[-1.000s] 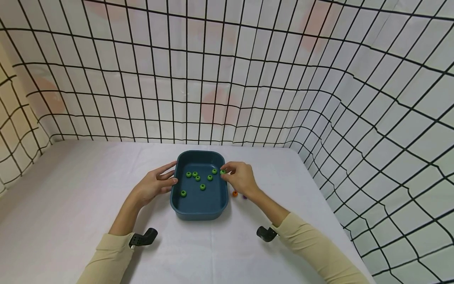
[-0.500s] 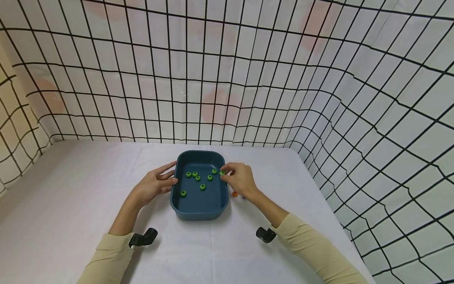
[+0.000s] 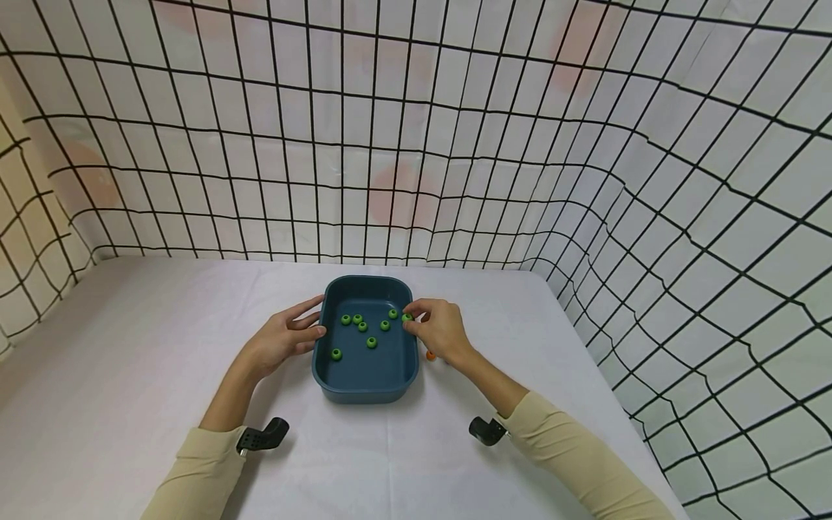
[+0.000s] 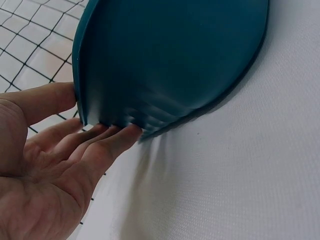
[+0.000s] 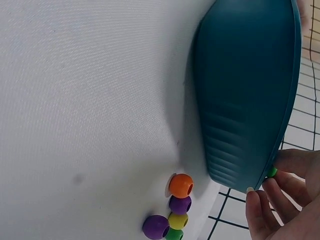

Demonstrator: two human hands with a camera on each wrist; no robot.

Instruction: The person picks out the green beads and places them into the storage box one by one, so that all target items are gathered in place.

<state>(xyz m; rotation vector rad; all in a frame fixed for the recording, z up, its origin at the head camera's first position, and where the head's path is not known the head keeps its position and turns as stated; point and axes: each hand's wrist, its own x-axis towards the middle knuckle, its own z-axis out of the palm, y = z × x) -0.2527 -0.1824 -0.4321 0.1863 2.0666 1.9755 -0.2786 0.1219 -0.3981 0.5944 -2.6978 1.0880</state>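
Note:
A dark teal rectangular tub stands on the white table, with several green beads such as this green bead scattered over its floor. My left hand touches the tub's left side with fairly straight fingers, its thumb at the rim, as the left wrist view also shows. At the right rim, my right hand pinches one green bead between thumb and fingers. In the right wrist view that bead is mostly hidden by the fingers, and other fingertips touch the tub's outer wall.
Right of the tub lie an orange bead, a purple bead, a yellow bead, a larger-looking purple bead and a green bead. Black netting over white cloth encloses the table's back and sides.
My right hand has sunk very slightly at the rim, still pinching the green bead, and now covers the purple bead seen beside it earlier. The left hand and tub keep their places.

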